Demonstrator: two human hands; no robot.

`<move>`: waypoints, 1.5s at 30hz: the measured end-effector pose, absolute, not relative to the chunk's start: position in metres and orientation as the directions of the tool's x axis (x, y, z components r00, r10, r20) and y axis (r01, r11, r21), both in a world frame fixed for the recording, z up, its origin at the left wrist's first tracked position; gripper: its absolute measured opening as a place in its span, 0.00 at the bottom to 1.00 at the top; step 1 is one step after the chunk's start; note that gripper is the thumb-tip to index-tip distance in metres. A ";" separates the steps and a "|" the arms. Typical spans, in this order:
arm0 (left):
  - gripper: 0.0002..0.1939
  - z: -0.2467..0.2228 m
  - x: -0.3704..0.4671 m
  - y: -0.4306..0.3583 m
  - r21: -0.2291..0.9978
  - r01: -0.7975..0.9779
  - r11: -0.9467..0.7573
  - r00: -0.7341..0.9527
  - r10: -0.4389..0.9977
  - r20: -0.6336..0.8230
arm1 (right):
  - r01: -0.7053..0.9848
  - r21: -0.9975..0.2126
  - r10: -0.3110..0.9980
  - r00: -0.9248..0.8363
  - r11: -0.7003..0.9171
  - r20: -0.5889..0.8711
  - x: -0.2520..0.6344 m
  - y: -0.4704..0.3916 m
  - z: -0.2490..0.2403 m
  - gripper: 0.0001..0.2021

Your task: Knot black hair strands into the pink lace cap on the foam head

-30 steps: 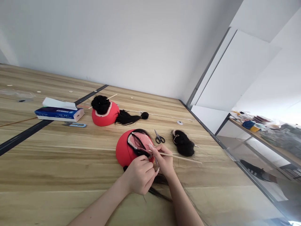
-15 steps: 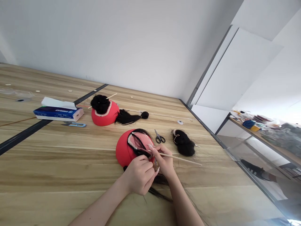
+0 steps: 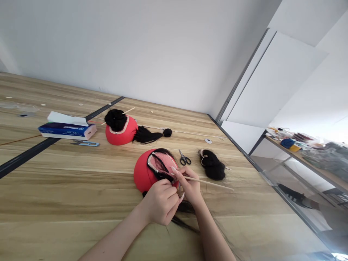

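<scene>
A red dome-shaped wig block (image 3: 141, 172) lies on the table before me, with a pink netting piece (image 3: 164, 161) pinned to its top and black hair along the netting's edge. My right hand (image 3: 190, 186) is closed on a thin wooden-handled hook tool (image 3: 214, 184), its tip end at the netting's near edge. Against the block's near side, my left hand (image 3: 161, 203) is closed in a pinch; what its fingers hold is hidden. Loose black hair (image 3: 186, 223) trails on the table beneath the hands.
Small black scissors (image 3: 185, 158) and a black hairpiece (image 3: 213, 166) lie beyond my right hand. Farther back are a second red block (image 3: 122, 134) with hair and a stick, a ponytail (image 3: 148, 135), a tissue box (image 3: 66, 130) and blue thread snips (image 3: 88, 143).
</scene>
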State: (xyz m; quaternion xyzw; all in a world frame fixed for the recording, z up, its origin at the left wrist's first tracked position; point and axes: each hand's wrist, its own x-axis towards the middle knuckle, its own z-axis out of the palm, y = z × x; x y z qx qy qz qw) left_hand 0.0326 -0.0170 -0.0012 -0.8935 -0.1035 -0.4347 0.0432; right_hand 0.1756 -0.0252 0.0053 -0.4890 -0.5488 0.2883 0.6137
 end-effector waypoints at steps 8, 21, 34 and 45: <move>0.16 0.000 0.033 -0.017 0.016 0.213 -0.977 0.590 0.141 0.795 | 0.141 -0.933 0.898 0.255 0.332 0.358 0.175 -0.025 0.008 0.16; 0.14 0.004 0.030 -0.017 0.062 0.121 -0.991 0.515 0.116 0.849 | -0.139 -0.957 0.938 0.273 0.256 0.211 0.179 -0.016 -0.002 0.22; 0.14 0.027 0.002 0.009 0.420 0.247 -0.873 0.260 0.477 0.840 | -0.335 -0.892 0.948 0.203 0.304 0.247 0.173 -0.019 -0.005 0.20; 0.14 0.021 0.007 0.006 -0.074 0.521 -0.850 0.639 0.331 0.694 | -0.273 -0.899 0.919 0.293 0.343 0.262 0.176 -0.018 -0.002 0.23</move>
